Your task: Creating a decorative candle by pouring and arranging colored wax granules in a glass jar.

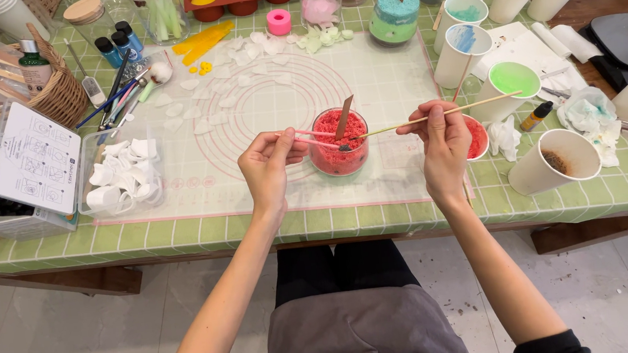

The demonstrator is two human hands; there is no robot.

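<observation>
Glass jar [338, 145]: centre of the pale silicone mat [389, 86], filled with red crumbly wax; flat wooden wick [344, 117] stands tilted in it.

Left hand [266, 167]: just left of the jar, thumb and forefinger pressed together on a pink stick [316, 139] whose tip reaches into the red fill.

Right hand [443, 139]: just right of the jar, fingers curled, pinching a long bamboo skewer [445, 111] whose near end meets the jar.

Right of mat: paper cups, one with green residue [513, 79], one brown inside [555, 162].

Far left: wicker basket [57, 97]; clear box of white pieces [123, 173] beside the mat.

Green checked tablecloth [183, 237] beneath all.
</observation>
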